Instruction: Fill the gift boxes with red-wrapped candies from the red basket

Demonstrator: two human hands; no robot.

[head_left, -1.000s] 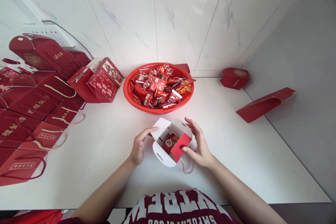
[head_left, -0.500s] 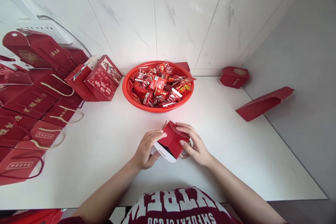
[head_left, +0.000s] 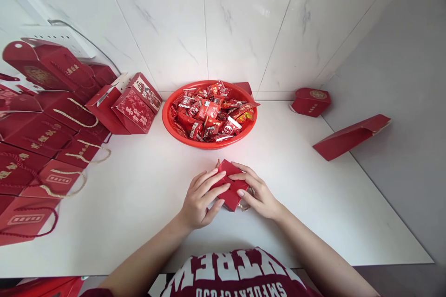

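Where cardboard flaps [head_left: 227,167] meet, hands [head_left: 199,200] touch the squarish box [head_left: 231,201].

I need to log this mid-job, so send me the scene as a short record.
left hand: fingers on top of small red box
right hand: fingers and thumb on same box
box top: flaps folded in, contents hidden
ahead: red basket of wrapped snacks
left side: rows of red boxes, some rope-handled
right side: two red boxes
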